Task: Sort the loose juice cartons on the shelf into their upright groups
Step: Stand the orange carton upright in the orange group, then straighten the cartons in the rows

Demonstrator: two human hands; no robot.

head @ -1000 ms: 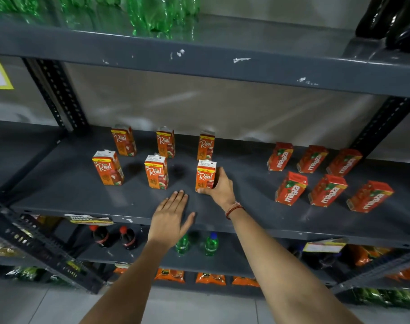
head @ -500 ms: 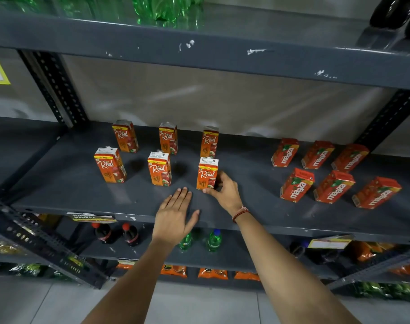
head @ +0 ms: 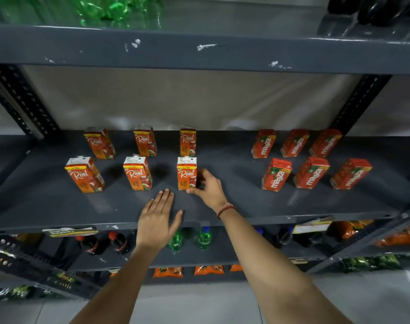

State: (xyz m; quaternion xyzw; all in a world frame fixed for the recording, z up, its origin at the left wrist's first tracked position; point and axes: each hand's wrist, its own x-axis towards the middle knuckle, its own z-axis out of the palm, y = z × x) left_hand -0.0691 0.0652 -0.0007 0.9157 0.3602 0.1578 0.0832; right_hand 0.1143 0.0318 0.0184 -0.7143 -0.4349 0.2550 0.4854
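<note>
Several orange Real cartons stand upright in two rows on the left of the grey shelf (head: 234,202). Several red Maaza cartons (head: 276,174) stand upright in two rows on the right. My right hand (head: 208,189) holds the front-right Real carton (head: 186,173), thumb at its front lower corner and fingers curled around its right side. My left hand (head: 158,218) lies flat, palm down, on the shelf's front edge with fingers spread, just below and left of that carton. The other front Real cartons (head: 137,173) (head: 84,175) stand untouched.
An upper shelf (head: 199,50) with green bottles hangs low overhead. Slotted uprights (head: 358,101) flank the bay. The shelf below holds dark cola bottles (head: 116,242) and green bottles (head: 204,237). A bare strip of shelf separates the two carton groups.
My right hand has loosened from a full wrap around the front-right Real carton to a lighter hold at its lower right side. The left hand has stayed flat. The view has shifted slightly.
</note>
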